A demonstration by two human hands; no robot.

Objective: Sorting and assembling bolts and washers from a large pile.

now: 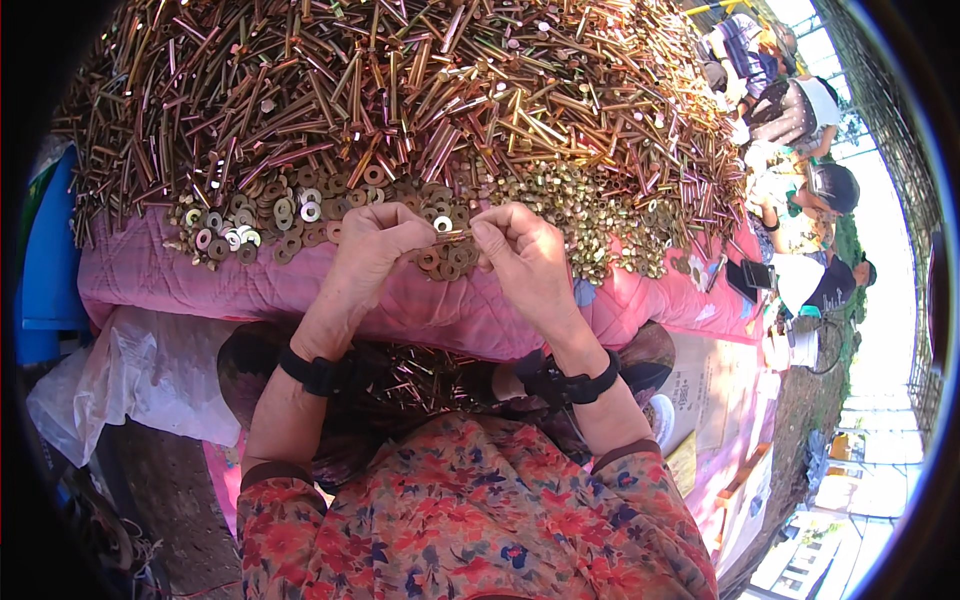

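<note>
Bolts (400, 100), long and bronze-toned, rise in a broad heap along the far side of our work surface, and we sit facing them with both hands raised over the near edge. Our left hand (372, 250) is closed at thumb and forefinger on one end of a slender metal piece (453, 236), and our right hand (530, 265) pinches the other end, so the piece lies roughly level in the gap between our fingertips; it is too small for us to tell its exact form. Just beneath and around it we see flat washers (285, 205), which spread mostly to the left, while small nuts (570, 215) gather to the right. All of these rest on a pink quilted cloth (240, 290) that drapes over the front edge. We wear a black band (315, 372) on our left wrist and a floral shirt (480, 510). On the cloth's right side lies a dark phone (757, 275), and beyond it we have co-workers (832, 190) seated nearby.
</note>
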